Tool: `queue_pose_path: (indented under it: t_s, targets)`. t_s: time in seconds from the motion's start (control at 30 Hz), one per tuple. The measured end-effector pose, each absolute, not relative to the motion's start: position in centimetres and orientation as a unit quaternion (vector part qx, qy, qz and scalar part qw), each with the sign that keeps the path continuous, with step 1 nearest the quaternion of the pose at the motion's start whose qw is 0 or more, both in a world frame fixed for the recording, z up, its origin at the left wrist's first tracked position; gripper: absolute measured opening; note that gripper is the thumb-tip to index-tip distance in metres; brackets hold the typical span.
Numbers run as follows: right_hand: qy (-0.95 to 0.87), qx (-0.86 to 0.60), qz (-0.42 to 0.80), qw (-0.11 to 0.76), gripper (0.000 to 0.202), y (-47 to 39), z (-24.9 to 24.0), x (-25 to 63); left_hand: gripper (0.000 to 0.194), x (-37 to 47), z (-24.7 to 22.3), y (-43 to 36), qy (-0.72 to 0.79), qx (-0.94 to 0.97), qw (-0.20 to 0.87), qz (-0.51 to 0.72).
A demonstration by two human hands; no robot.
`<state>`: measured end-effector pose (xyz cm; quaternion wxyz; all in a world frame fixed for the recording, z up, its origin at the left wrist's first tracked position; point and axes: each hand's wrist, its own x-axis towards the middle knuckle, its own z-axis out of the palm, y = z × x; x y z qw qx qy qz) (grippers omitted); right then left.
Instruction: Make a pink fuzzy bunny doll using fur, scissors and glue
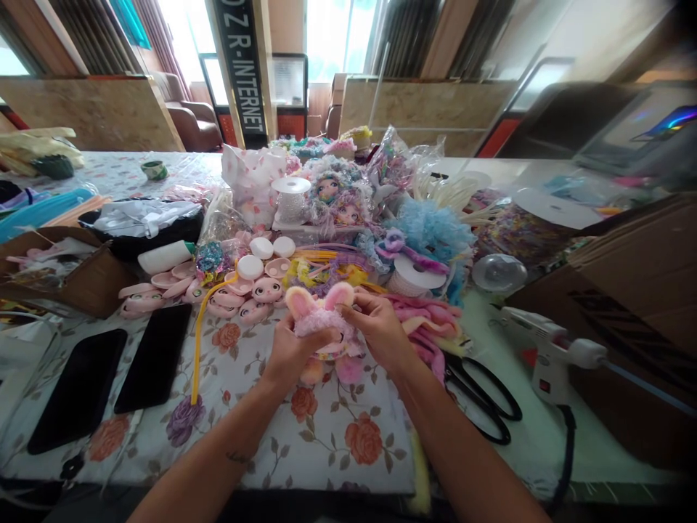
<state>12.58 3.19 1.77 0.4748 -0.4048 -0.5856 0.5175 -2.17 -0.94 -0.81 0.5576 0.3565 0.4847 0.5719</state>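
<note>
Between my hands, above the flowered tablecloth (261,407), is a small bunny-eared doll (327,327) with fluffy lilac hair, pink-and-cream ears and fuzzy feet. My left hand (294,338) is closed round the doll's left side, its thumb lying across the face. The fingers of my right hand (375,327) pinch at the base of the ear on the right. Part of the doll's face is hidden behind my left thumb. Just beyond it lie several pink doll faces (266,290) and a bundle of yellow and purple pipe cleaners (332,269).
Two black phones (152,356) lie at left, near a yellow pipe cleaner (201,341). At right are black-handled scissors (484,399), a white glue gun (544,356) and a cardboard box (626,312). Ribbon spools (414,276) and bagged trims (392,167) crowd the back.
</note>
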Motion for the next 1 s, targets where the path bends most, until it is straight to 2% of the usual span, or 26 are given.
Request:
queue_pose_path:
  t_s: [0.17, 1.0]
  targets:
    - [-0.583, -0.386, 0.530, 0.480, 0.018, 3.00, 1.89, 12.64, 0.033, -2.22, -0.81, -0.94, 0.478, 0.364, 0.563, 0.567]
    - [-0.568, -0.395, 0.530, 0.490, 0.020, 2.46, 1.87, 12.46, 0.035, -2.11, -0.86, -1.14, 0.485, 0.359, 0.560, 0.568]
